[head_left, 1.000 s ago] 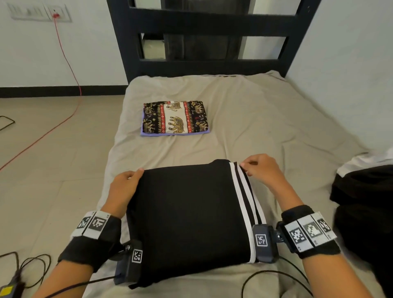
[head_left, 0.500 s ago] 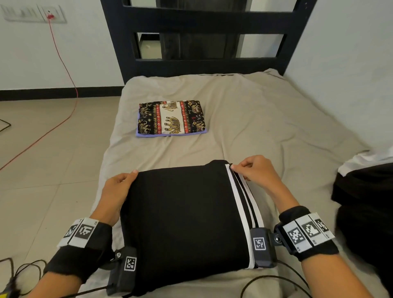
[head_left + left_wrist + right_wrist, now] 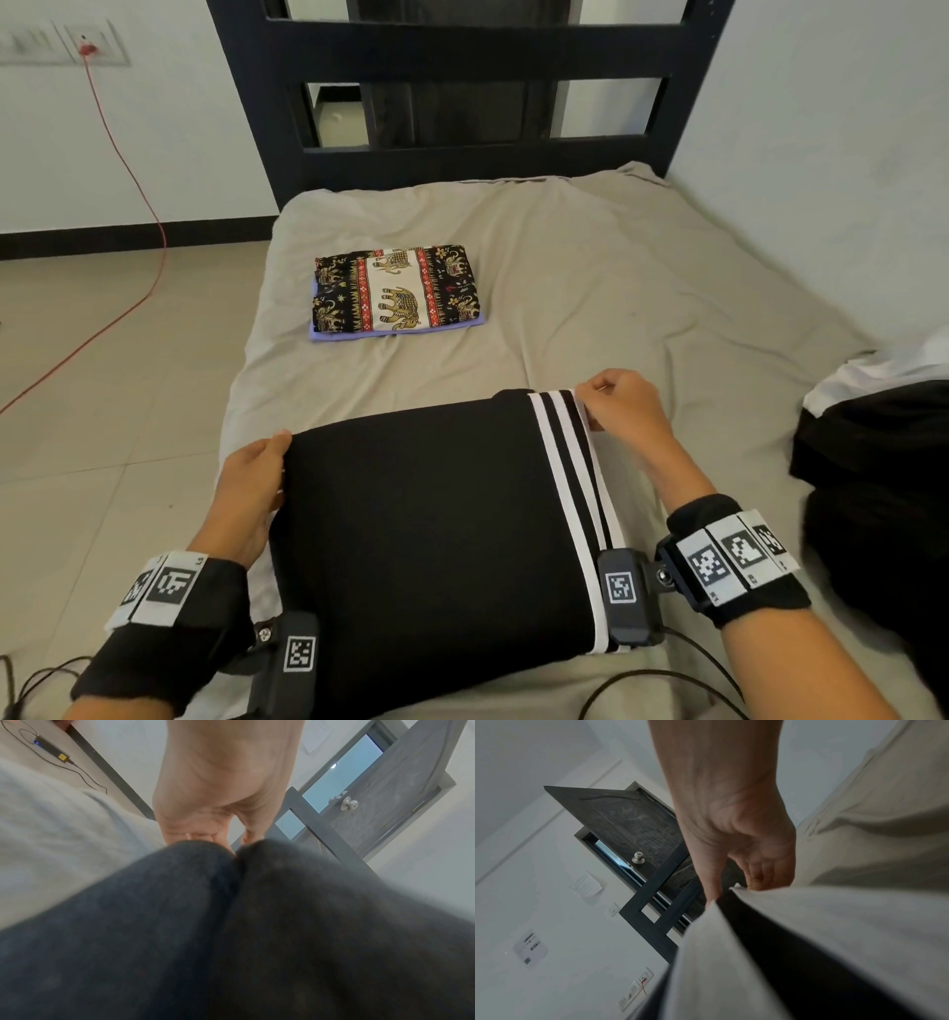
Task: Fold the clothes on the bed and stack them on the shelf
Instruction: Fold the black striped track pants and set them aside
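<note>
A red cable (image 3: pixel 120 169) runs from a wall socket plate (image 3: pixel 87 49) in the upper left of the frame down across the tiled floor (image 3: pixel 102 411). A black skirting strip (image 3: pixel 133 237) lines the foot of the white wall. Black cords (image 3: pixel 36 678) coil at the lower left corner. In the left wrist view, a grey door (image 3: pixel 385 787) with a round metal knob (image 3: pixel 349 803) stands at the upper right.
</note>
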The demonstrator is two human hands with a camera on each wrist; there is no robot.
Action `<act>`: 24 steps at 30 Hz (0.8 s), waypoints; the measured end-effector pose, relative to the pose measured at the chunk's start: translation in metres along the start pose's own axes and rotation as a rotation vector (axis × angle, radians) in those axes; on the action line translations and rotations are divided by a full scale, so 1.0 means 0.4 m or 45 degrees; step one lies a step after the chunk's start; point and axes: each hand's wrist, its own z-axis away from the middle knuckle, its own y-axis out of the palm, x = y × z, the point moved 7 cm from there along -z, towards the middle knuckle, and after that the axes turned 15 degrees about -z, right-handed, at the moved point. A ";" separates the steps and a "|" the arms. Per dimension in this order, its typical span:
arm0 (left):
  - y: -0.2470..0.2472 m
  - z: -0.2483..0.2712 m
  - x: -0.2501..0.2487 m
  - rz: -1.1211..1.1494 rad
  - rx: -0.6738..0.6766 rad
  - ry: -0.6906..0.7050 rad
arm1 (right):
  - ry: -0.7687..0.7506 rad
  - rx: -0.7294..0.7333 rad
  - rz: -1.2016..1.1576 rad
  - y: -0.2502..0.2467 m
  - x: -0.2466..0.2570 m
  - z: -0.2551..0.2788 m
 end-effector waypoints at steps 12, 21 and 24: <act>-0.028 -0.020 -0.023 -0.129 -0.027 0.146 | -0.074 0.206 -0.247 0.053 0.038 0.013; -0.030 0.018 -0.039 -0.435 0.008 0.265 | -0.032 0.471 -0.077 0.062 0.037 0.032; -0.046 0.004 -0.043 -0.368 -0.070 0.271 | -0.179 0.257 -0.125 0.050 0.056 0.020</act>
